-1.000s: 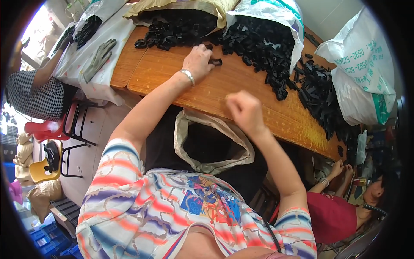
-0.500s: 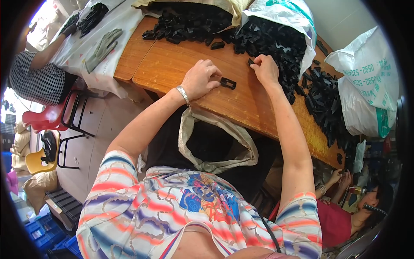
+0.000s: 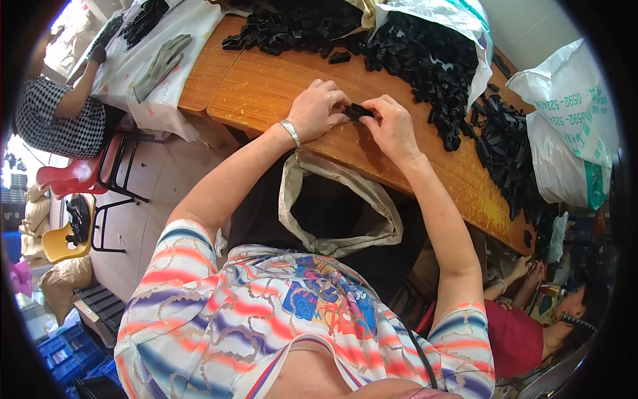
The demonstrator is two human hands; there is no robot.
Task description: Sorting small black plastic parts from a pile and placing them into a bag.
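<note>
Over the wooden table [image 3: 260,85], my two hands meet at a small black plastic piece [image 3: 359,112]. My left hand [image 3: 318,112] pinches its left end between thumb and fingers. At the other end, my right hand [image 3: 391,126] has its fingers closed on the piece; whether a second small part sits in that grip is hidden. Loose black plastic parts [image 3: 415,60] lie heaped beyond my hands, spilling from a white sack [image 3: 458,30]. One single black part [image 3: 339,58] rests apart at the heap's near edge.
An open woven sack [image 3: 287,206] sits below the table edge at my lap. More black parts [image 3: 502,146] spread rightward beside another white sack [image 3: 565,113]. A grey glove [image 3: 159,66] lies on the left table. One person sits left, another lower right.
My right hand has come left from the edge of the heap to the black piece in my left hand. Its fingers now close at the piece's right end.
</note>
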